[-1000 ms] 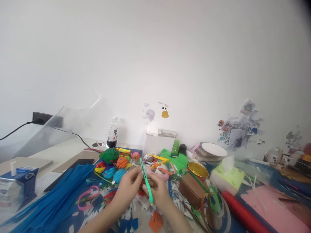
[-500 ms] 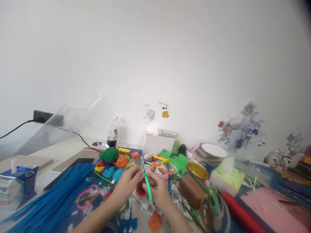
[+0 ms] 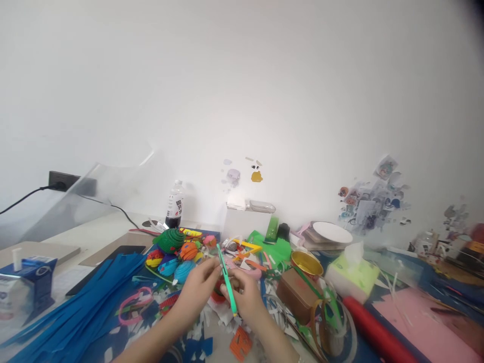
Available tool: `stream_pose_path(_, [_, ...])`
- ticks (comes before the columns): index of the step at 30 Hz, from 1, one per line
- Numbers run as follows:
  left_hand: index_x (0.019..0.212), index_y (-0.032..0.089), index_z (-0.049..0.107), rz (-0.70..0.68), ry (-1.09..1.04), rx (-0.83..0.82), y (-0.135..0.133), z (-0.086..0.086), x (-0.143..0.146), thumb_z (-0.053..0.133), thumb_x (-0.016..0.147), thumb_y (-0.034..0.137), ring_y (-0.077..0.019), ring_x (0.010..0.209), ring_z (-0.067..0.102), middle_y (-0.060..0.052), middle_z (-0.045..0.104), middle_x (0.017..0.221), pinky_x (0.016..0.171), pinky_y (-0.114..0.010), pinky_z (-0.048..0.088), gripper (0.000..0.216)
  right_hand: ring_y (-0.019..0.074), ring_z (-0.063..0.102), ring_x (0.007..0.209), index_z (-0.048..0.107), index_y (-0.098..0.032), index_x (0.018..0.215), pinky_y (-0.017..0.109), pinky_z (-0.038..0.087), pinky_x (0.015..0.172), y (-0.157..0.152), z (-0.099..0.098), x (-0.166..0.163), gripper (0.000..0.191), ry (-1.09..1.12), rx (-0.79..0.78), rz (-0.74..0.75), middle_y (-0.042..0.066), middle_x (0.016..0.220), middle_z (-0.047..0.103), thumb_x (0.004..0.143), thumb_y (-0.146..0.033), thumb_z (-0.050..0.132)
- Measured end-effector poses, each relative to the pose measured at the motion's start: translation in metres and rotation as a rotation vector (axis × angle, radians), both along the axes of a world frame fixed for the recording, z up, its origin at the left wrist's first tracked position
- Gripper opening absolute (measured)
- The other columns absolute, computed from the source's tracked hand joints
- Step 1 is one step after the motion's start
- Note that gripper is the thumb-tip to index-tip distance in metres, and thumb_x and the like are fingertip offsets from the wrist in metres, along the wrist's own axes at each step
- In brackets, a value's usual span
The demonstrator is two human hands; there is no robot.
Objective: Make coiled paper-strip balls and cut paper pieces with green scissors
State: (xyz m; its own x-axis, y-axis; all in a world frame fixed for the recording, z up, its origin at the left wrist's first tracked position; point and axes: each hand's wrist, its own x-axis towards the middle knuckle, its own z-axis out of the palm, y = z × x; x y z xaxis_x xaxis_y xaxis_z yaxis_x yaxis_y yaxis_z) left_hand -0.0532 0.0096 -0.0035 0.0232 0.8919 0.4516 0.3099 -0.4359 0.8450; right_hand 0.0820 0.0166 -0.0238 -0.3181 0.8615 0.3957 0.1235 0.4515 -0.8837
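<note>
Both my hands meet low in the middle of a cluttered craft table. My left hand point(image 3: 197, 291) is closed in a pinch on a small red and green rolled paper piece point(image 3: 218, 291) held between the hands. My right hand point(image 3: 246, 296) grips a thin green paper strip point(image 3: 226, 278) that slants up to the left across my fingers and also touches the rolled piece. A cluster of finished coloured paper coils point(image 3: 174, 253) lies just beyond my left hand. White paper scraps point(image 3: 212, 317) lie under both hands.
Long blue paper strips point(image 3: 75, 307) fan out at the left beside a blue carton point(image 3: 28, 288). A brown box point(image 3: 298, 298), gold tin point(image 3: 307, 263), tissue pack point(image 3: 352, 276), red roll point(image 3: 372, 327) and pink sheet point(image 3: 427, 327) fill the right. A bottle point(image 3: 174, 206) and white box point(image 3: 245, 222) stand by the wall.
The hands stay together on the rolled piece and the strip, with only small finger shifts. The camera view has drifted slightly.
</note>
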Motion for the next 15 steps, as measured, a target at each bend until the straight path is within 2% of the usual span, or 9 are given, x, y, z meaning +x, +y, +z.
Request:
stream_pose_path(8, [0.059, 0.021, 0.042, -0.032, -0.008, -0.024, 0.0029, -0.0003, -0.0032, 0.041, 0.076, 0.041, -0.0148, 0.060, 0.043, 0.004, 0.042, 0.060, 0.056, -0.024, 0.036, 0.026, 0.0081, 0.032, 0.046, 0.065, -0.015, 0.084, 0.020, 0.027, 0.044, 0.0017, -0.0032, 0.0003, 0.027, 0.013, -0.039, 0.030, -0.007, 0.051, 0.036, 0.067, -0.036, 0.068])
stream_pose_path(15, [0.058, 0.021, 0.041, -0.049, -0.033, -0.023, 0.0049, 0.0008, -0.0050, 0.042, 0.076, 0.041, -0.0125, 0.056, 0.040, 0.005, 0.039, 0.058, 0.052, -0.023, 0.034, 0.027, 0.0073, 0.029, 0.046, 0.064, -0.014, 0.084, 0.020, 0.024, 0.044, -0.0029, 0.0009, -0.0013, 0.029, 0.041, -0.052, 0.044, -0.007, 0.051, 0.034, 0.068, -0.037, 0.067])
